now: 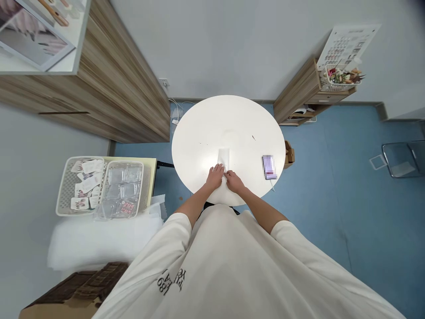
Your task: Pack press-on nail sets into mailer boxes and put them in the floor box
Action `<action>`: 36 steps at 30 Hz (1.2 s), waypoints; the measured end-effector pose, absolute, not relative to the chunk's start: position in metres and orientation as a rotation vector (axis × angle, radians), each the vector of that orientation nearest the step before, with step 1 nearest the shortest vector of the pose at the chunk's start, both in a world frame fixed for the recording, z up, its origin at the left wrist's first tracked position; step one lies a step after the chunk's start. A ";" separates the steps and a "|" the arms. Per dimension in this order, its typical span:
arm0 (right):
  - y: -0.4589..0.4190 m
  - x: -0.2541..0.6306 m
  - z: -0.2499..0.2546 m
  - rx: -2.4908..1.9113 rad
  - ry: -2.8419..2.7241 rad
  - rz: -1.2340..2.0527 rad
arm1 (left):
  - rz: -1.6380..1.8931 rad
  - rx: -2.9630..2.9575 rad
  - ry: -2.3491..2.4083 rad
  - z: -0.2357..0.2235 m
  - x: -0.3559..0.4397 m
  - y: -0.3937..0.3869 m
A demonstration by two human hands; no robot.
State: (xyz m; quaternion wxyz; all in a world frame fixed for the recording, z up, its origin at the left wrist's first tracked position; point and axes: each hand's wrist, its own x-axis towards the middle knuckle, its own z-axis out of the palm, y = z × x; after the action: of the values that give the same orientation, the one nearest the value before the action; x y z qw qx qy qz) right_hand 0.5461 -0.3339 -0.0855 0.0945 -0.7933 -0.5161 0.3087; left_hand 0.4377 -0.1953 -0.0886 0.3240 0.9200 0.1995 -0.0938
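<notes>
On the round white table (229, 119) in front of me lies a small, pale, partly see-through rectangular piece (223, 155), like a plastic sleeve or a sheet; its exact kind is too faint to tell. My left hand (215, 176) rests flat at its lower left, fingers stretched out over the near part. At the lower right of this piece, my right hand (234, 181) has its fingers curled in, with thumb and forefinger close to the left fingertips. Whatever the right fingers pinch is too small to make out.
A phone (269, 167), blurred out, lies at the table's right with a cable. To the left stand white baskets (142, 181) of cards and clear boxes. A tall wooden cabinet (139, 88) and a low shelf (299, 93) flank the table; a cardboard box (289, 155) sits on the floor.
</notes>
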 end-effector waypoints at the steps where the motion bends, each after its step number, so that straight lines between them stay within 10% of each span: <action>1: -0.334 0.546 -0.085 -2.373 -1.538 0.909 | -0.261 2.422 0.508 -0.090 0.439 -0.193; 36: -0.273 0.559 -0.068 -2.520 -1.508 0.951 | -0.107 1.837 0.989 -0.081 0.376 -0.209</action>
State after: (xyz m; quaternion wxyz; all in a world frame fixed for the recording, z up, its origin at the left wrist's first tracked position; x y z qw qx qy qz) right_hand 0.5593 -0.2731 -0.0680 0.0273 -0.8160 -0.4885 0.3080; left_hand 0.3758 -0.2093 -0.0811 0.5021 0.7604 0.4095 -0.0444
